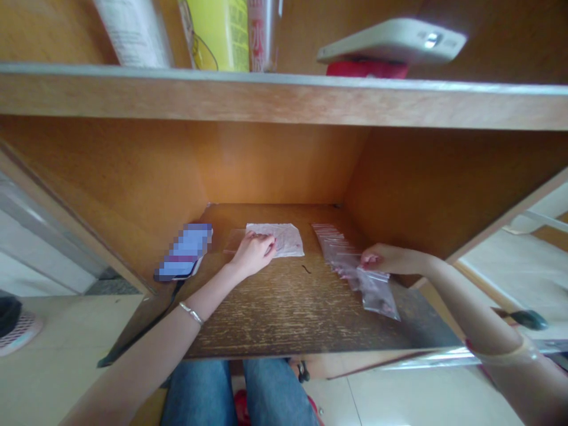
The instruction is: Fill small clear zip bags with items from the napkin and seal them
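Note:
My left hand (255, 253) is closed, its fingers curled over a crinkled white sheet (288, 238), paper or tissue. What its fingertips hold, if anything, is hidden. A flat clear plastic bag (234, 241) lies partly under that hand. On the right, my right hand (385, 258) pinches the top of a small clear zip-lock bag (380, 299) with something small and reddish in its lower corner. Behind it a row of overlapping zip-lock bags (331, 242) runs back along the desk. A short dark strand (306, 269) lies between the hands.
A phone (184, 251) with a lit screen leans at the left, a black cable (146, 331) running from it. Above, a shelf edge (284, 100) crosses over the wooden desk (266, 319). Bottles (219, 35) and a pale device on a red object (368, 70) stand on that shelf.

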`<state>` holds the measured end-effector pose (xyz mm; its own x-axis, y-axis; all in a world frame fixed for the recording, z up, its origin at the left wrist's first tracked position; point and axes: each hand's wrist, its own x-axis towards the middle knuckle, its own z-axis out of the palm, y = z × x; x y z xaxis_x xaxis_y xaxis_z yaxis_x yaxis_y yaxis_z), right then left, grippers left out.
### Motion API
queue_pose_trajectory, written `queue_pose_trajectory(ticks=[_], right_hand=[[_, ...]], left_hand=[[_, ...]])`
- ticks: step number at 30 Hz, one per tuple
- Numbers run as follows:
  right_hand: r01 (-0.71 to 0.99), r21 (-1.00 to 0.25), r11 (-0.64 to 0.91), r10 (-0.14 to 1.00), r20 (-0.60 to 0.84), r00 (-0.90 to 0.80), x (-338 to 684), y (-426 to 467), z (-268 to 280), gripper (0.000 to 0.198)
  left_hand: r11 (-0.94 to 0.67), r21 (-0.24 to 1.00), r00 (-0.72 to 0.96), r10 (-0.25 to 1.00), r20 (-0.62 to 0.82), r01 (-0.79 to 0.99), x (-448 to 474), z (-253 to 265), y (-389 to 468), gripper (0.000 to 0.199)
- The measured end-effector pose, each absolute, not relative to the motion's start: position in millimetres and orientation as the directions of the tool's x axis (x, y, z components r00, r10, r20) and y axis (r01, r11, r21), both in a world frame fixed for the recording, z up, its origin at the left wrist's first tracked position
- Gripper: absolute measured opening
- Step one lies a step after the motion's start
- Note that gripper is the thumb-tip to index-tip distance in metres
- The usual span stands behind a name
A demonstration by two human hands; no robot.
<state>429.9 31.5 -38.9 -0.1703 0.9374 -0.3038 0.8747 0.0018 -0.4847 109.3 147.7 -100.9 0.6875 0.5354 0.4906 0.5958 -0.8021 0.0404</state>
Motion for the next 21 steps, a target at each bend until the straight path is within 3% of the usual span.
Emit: queue_pose_trajectory(ticks=[2,5,11,15,18,21], right_hand=[[0.776,-0.631,-0.020,0.884,-0.374,-0.281,433.6,27.6,-20.6,0.024],[0.637,-0.766,-0.090,0.896,-0.341,-0.284,427.8,22.0,6.6,0.025],[0.175,-0.984,-0.004,0.983,-0.036,-0.179,365.4,44.6,4.3,0.023],[-0.107,-0.981,0.164,0.986,0.159,0.055,304.6,74.6,-31.8,0.027],[-0.129,-0.947,0.295,0.943,0.266,0.203,266.7,92.1,-53.4,0.026],[-0.116,-0.921,0.371,0.899,0.325,0.292,242.6,105.1,-66.5,0.024]], left_hand=[[-0.808,0.038,0.671,0.513,0.536,0.588,110.1,-99.4,145.9,0.017],[-0.808,0.046,0.613,0.481,0.627,0.587,111.3,-97.2,142.4,0.022],[-0.815,0.099,0.484,0.432,0.761,0.571,108.1,-95.2,136.4,0.040],[-0.847,-0.022,0.565,0.334,0.754,0.530,107.2,-92.6,133.6,0.049],[-0.856,-0.092,0.604,0.278,0.747,0.508,108.1,-92.5,134.4,0.040],[-0.849,-0.084,0.573,0.276,0.771,0.522,106.9,-94.1,139.0,0.031]])
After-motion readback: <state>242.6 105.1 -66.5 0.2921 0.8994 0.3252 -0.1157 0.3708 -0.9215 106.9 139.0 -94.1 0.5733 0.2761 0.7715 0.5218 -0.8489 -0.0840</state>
